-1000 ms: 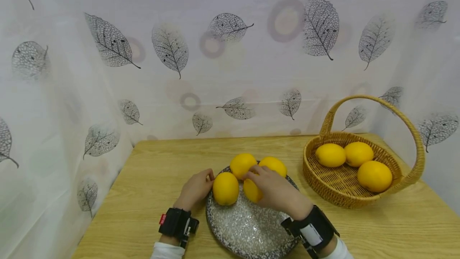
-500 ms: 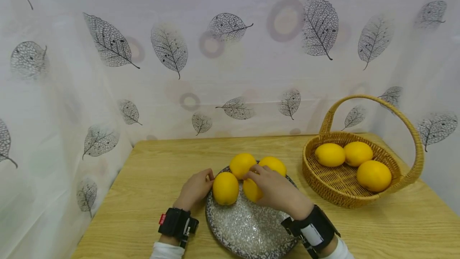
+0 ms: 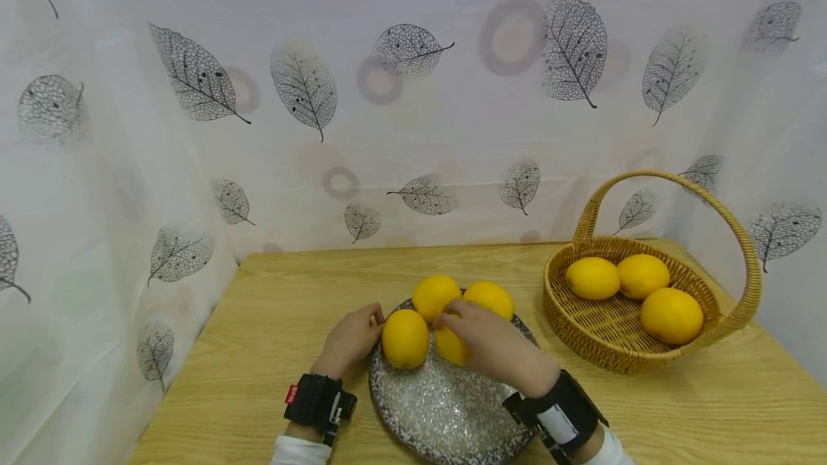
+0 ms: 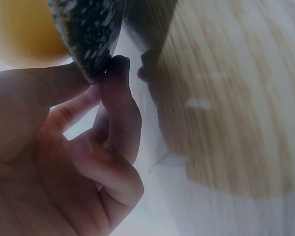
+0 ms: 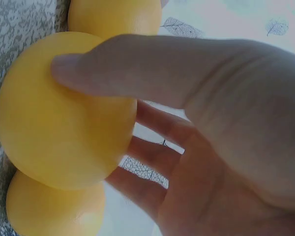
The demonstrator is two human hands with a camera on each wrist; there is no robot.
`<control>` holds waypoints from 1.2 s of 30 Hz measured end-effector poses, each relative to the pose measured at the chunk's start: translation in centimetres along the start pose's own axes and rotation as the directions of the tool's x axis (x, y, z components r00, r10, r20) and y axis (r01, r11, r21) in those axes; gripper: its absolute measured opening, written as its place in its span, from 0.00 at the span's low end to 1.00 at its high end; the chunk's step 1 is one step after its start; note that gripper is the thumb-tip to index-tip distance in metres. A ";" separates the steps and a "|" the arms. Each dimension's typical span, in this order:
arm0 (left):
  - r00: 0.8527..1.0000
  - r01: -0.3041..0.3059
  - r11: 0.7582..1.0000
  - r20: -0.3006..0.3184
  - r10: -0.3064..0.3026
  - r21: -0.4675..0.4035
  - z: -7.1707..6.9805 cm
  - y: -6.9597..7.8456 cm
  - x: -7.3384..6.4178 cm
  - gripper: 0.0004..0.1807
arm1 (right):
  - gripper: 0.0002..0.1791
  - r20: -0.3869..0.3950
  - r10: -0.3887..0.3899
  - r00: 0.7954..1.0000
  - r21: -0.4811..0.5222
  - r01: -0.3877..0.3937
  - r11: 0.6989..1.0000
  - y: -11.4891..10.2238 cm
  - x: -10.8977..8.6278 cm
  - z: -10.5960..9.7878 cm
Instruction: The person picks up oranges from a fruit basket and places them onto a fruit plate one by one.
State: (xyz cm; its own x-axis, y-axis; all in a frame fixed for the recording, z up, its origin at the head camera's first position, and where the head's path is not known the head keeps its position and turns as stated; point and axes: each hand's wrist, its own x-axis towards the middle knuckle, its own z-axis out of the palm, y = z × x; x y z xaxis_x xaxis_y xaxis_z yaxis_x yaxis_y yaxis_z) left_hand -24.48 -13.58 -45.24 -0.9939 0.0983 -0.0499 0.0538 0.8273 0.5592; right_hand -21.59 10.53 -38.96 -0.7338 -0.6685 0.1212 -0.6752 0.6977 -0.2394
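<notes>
A round grey speckled plate [image 3: 452, 407] lies on the table with several yellow lemons on its far half. My left hand [image 3: 351, 339] pinches the plate's left rim [image 4: 88, 39] between thumb and fingers, beside the leftmost lemon [image 3: 405, 339]. With the thumb over its near side and fingers behind, my right hand [image 3: 497, 344] holds a lemon [image 5: 64, 123] close on the plate. That lemon is partly hidden by the hand in the head view. Behind it sit another lemon [image 3: 436, 297] and one to its right [image 3: 491, 298], both at the far rim.
A wicker basket [image 3: 581, 346] with a tall arched handle stands at the right of the wooden table [image 3: 291, 285]. Inside are three more lemons [image 3: 672, 316]. A white curtain [image 3: 413, 135] with a leaf print hangs behind the table and along the left side.
My right hand and the lemon in it have shifted slightly to the left over the plate. The left hand stays at the plate's rim.
</notes>
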 end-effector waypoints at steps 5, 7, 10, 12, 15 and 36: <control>1.000 0.002 1.000 0.000 -0.002 0.010 0.1 -0.1 0.0 0.05 | 0.26 0.013 -0.041 0.999 0.007 0.041 0.999 -0.3 0.0 0.1; 1.000 0.004 1.000 -0.001 -0.004 0.011 0.2 -0.1 0.0 0.05 | 0.26 0.031 -0.042 0.999 0.023 0.041 0.999 -0.3 0.0 0.0; 1.000 0.004 1.000 -0.003 -0.004 0.013 0.3 -0.3 0.0 0.05 | 0.27 0.052 -0.043 0.998 0.046 0.040 0.998 -0.2 0.0 0.0; 1.000 0.006 1.000 -0.004 -0.006 0.014 0.4 -0.3 0.0 0.05 | 0.28 0.055 -0.049 0.997 0.059 0.045 0.997 -0.1 0.0 0.0; 1.000 0.012 1.000 -0.004 -0.011 0.016 0.4 -0.4 0.1 0.05 | 0.28 0.050 -0.056 0.997 0.063 0.053 0.997 0.0 0.0 0.0; 1.000 0.029 0.999 0.006 -0.029 0.014 0.3 -0.2 0.3 0.07 | 0.30 -0.031 -0.012 0.999 0.031 0.013 0.999 -0.1 -0.2 -0.8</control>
State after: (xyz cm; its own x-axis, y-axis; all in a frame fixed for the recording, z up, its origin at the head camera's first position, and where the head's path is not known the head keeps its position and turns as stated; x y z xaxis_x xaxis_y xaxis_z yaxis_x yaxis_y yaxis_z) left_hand -24.78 -13.53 -45.61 -0.9944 0.0774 -0.0712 0.0261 0.8374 0.5459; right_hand -21.44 10.78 -38.20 -0.7279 -0.6682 0.1537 -0.6817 0.6810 -0.2675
